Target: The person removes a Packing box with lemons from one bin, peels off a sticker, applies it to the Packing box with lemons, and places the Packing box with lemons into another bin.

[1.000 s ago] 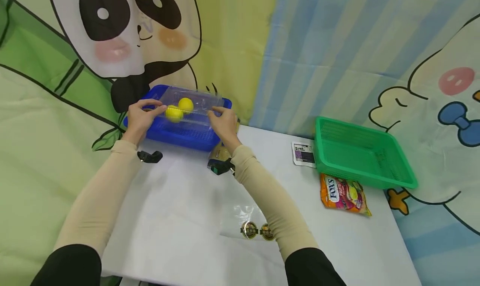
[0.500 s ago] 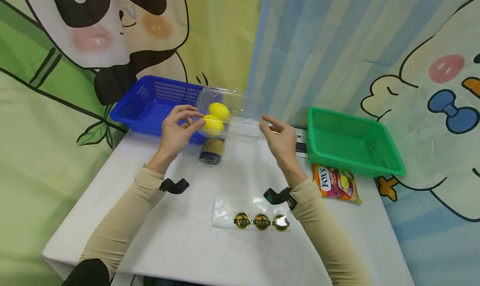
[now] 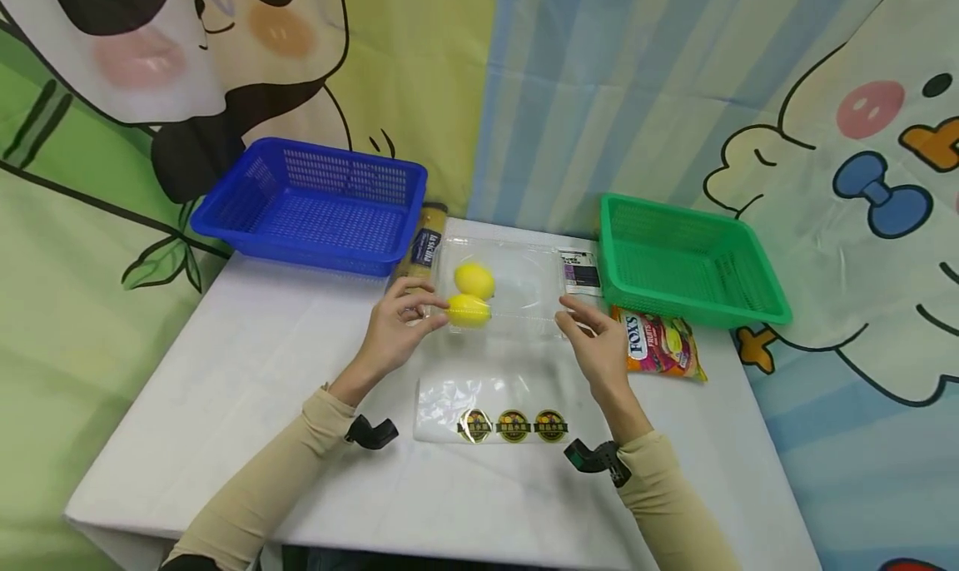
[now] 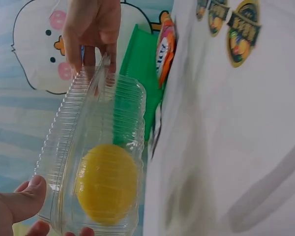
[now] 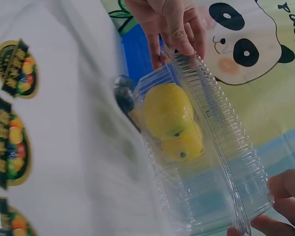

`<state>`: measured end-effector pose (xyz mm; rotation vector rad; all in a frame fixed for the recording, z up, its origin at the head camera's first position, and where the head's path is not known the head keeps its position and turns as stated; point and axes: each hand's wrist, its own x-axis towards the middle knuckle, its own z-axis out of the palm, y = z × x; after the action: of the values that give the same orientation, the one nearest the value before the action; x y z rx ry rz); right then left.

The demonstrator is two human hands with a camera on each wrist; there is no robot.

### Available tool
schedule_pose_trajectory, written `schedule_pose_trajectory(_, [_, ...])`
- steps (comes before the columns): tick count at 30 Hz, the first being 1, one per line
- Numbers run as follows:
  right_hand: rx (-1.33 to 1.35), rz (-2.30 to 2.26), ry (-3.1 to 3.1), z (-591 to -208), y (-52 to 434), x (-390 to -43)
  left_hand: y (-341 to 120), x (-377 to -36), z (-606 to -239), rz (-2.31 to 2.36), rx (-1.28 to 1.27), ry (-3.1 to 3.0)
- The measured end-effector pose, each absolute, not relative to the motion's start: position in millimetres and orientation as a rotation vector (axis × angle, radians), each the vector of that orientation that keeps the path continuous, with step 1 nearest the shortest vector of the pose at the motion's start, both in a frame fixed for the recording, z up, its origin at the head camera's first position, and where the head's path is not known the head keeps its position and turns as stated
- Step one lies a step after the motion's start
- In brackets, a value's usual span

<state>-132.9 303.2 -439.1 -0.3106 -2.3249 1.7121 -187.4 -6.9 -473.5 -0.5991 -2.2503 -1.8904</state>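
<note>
Both hands carry a clear plastic clamshell box over the middle of the table. Two yellow lemons, one behind the other, lie in its left part. My left hand pinches the left end between thumb and fingers. At the opposite end, my right hand pinches the rim near its front corner. In the left wrist view the ribbed lid edge runs beside a lemon. Seen from the right wrist, the box hangs close over the white tabletop, its lid down.
At the back left stands a blue basket, with a brown and dark packet beside it. A green basket, a small label packet and a FOX'S candy bag sit right. A transparent bag with round stickers lies in front.
The box with the lemons has moved from over the blue basket rightward and toward the body, held by both hands. The blue basket's inside now shows bare. The view has shifted right.
</note>
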Motion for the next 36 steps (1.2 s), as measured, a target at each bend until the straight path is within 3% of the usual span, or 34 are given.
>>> schedule_pose_trajectory(26, [-0.397, 1.721, -2.337, -485, 304, -128, -5, -189, -499, -1.587, -0.697, -2.522])
schedule_pose_trajectory(30, [-0.274, 1.487, -2.408, -486, 302, -124, -9, -179, -492, -1.363, -0.704, -2.596])
schedule_pose_trajectory(36, [0.136, 0.849, -2.334, -476, 284, -102, -13, -151, -464, -0.969, -0.888, -2.486])
